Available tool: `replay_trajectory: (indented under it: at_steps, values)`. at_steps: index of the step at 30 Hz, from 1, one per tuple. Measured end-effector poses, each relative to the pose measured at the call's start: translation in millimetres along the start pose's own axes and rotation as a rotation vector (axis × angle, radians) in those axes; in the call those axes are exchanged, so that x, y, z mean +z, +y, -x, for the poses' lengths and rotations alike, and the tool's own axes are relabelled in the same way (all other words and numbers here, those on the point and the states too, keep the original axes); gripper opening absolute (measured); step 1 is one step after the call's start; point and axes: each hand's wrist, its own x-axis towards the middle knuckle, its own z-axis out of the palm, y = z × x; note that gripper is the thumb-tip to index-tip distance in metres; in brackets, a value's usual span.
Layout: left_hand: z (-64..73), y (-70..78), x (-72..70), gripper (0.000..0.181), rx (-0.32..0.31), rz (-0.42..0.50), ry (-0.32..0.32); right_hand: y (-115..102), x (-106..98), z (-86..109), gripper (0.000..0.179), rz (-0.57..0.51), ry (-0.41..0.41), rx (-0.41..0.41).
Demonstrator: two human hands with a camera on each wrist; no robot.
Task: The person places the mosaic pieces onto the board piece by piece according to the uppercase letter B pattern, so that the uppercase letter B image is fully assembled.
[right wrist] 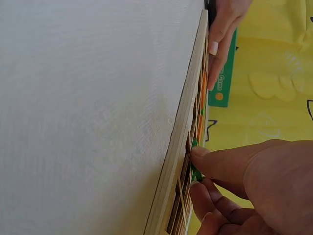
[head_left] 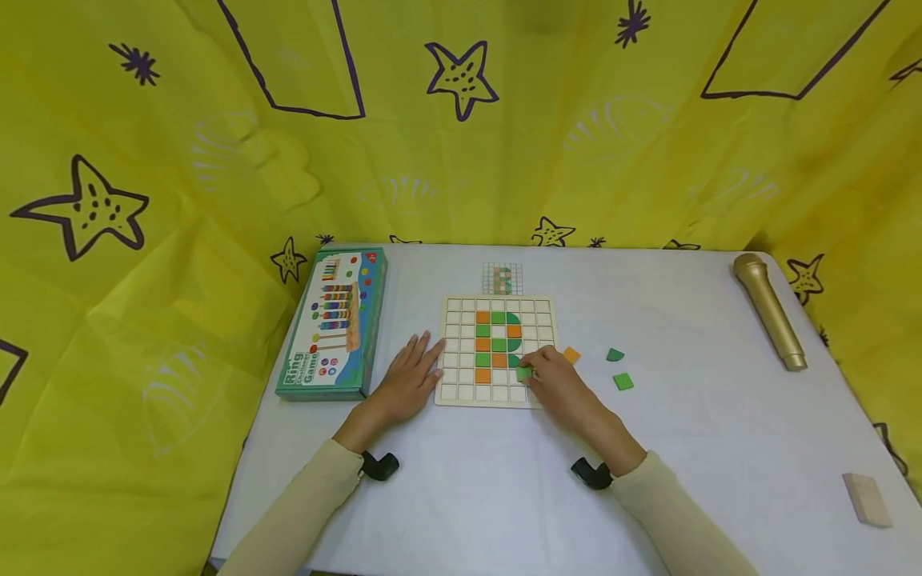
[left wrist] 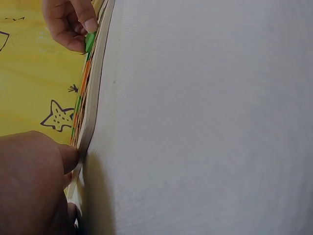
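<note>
A wooden grid board (head_left: 461, 392) lies on the white table, with orange and green tiles (head_left: 499, 345) set in its middle columns. My right hand (head_left: 558, 390) pinches a light green tile (head_left: 523, 374) between thumb and finger at the board's lower right part. The same tile (left wrist: 89, 42) shows at the board's surface in the left wrist view. Beside the board's left edge rests my left hand (head_left: 406, 380), fingers extended, fingertips touching the rim. Right of the board lie an orange square tile (head_left: 572, 354), a dark green quarter-round tile (head_left: 615, 354) and a green square tile (head_left: 623, 382).
Behind the board lies a small printed pattern card (head_left: 503, 279). A green Ring Challenge Game box (head_left: 331, 324) is at the left. On the right are a gold microphone (head_left: 769, 312) and a wooden block (head_left: 867, 500). Yellow patterned cloth (head_left: 403, 160) hangs around the table.
</note>
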Motion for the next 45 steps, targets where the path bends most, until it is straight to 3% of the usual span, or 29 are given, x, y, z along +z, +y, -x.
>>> replay_trajectory:
  at_steps: [16,24,29,34,39,45]
  values:
    - [1.4,2.3,1.2,0.061,0.002,0.006,0.040,-6.6,2.6,-2.6,0.012,-0.003,-0.043,-0.010]
    - [-0.7,0.5,2.1,0.062,-0.002,0.009,0.022,-3.1,3.1,0.2,0.011,0.043,0.019,-0.097]
    - [-0.5,-0.6,2.4,0.062,-0.003,0.005,0.016,-2.3,1.1,5.3,0.013,0.024,0.025,-0.099]
    - [-0.1,-0.4,2.6,0.062,-0.005,0.010,0.015,6.5,-10.0,13.3,0.018,0.010,0.029,-0.055]
    - [0.1,0.2,2.2,0.062,-0.013,0.011,0.013,28.4,-29.2,23.2,0.023,0.012,0.074,0.018]
    - [0.7,0.6,1.6,0.062,-0.013,0.006,0.015,53.7,-56.4,39.9,0.033,0.025,0.090,0.170]
